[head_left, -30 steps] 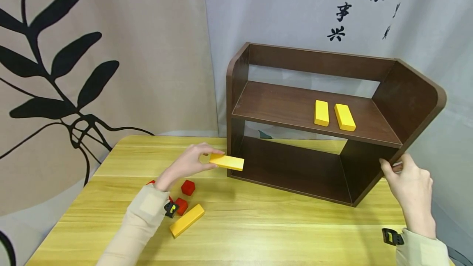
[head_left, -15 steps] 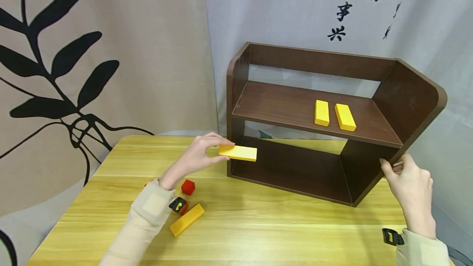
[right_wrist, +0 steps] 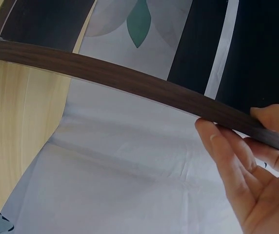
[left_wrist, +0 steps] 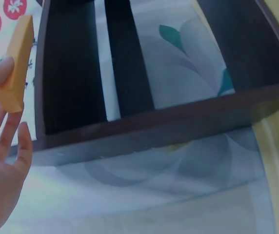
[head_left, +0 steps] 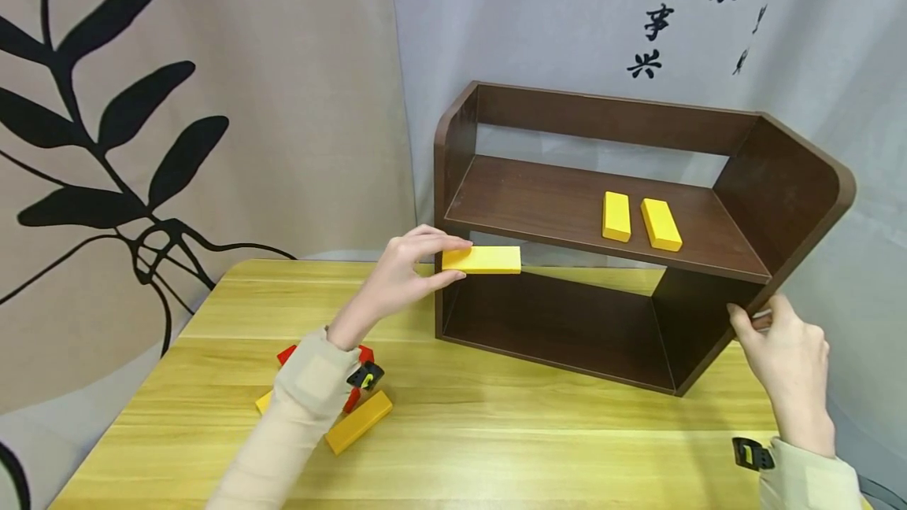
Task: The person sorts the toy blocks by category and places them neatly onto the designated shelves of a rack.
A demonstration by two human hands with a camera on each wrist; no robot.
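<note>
A yellow rectangular block (head_left: 489,260) is pinched at one end between thumb and fingers of my left hand (head_left: 411,270), in front of the shelf's left side. The left wrist view shows the same block (left_wrist: 18,63) held beside the dark frame. My right hand (head_left: 790,352) grips the right side panel of the dark brown two-tier shelf (head_left: 560,321); in the right wrist view, thumb and fingers lie on either face of the panel's edge (right_wrist: 129,84). On the upper tier lie two yellow blocks, one (head_left: 616,216) left of the other (head_left: 662,225).
On the wooden table (head_left: 510,447), a yellow block (head_left: 359,422) lies near the left forearm. Several red pieces and another yellow block (head_left: 263,402) are partly hidden by that sleeve. A curtain (head_left: 312,101) hangs behind the table.
My left hand has moved up and right with the yellow block, from beside the shelf's lower left corner to near the middle board's height. My right hand stays on the side panel.
</note>
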